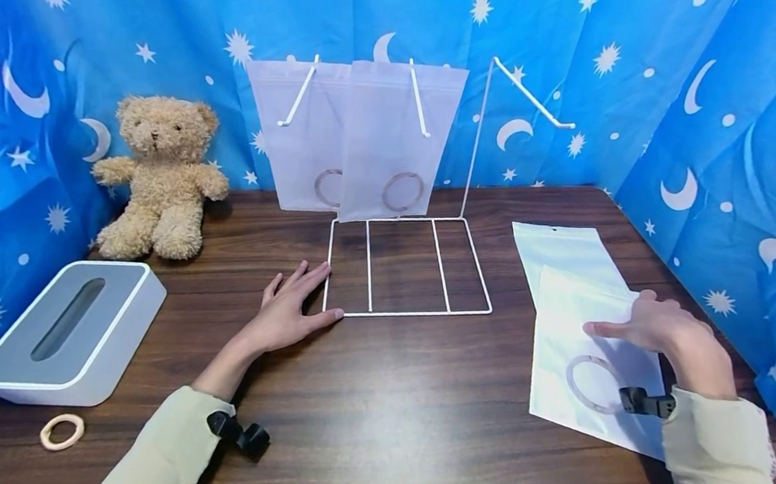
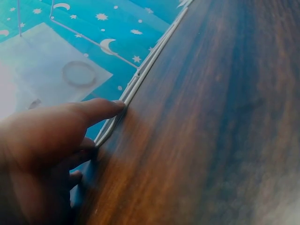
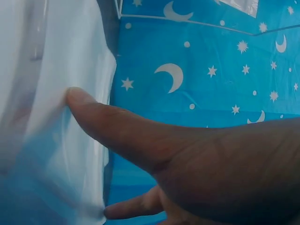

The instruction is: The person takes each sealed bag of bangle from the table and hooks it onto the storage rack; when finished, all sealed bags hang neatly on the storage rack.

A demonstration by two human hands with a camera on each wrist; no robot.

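A white wire display rack [image 1: 418, 315] stands on the table with three hooks. Two frosted zip bags, a left one [image 1: 296, 157] and a right one [image 1: 379, 145], hang from its left and middle hooks, each with a ring inside. My left hand [image 1: 279, 319] touches the left side of the rack's base, thumb at the front corner and fingers straight. On the right, my right hand [image 1: 670, 332] rests on a zip bag [image 1: 554, 366] with a ring [image 1: 573, 388] in it. Its thumb lies on the bag and its other fingers reach the bag's right edge. Another bag [image 1: 557, 245] lies partly underneath.
A teddy bear [image 1: 160, 178] sits at the back left. In front of it stands a grey-topped white tissue box [image 1: 117, 346], with a loose wooden ring [image 1: 62, 432] nearby. A blue star-and-moon curtain [image 1: 548, 8] surrounds the back and sides. The rack's right hook [image 1: 535, 97] is bare.
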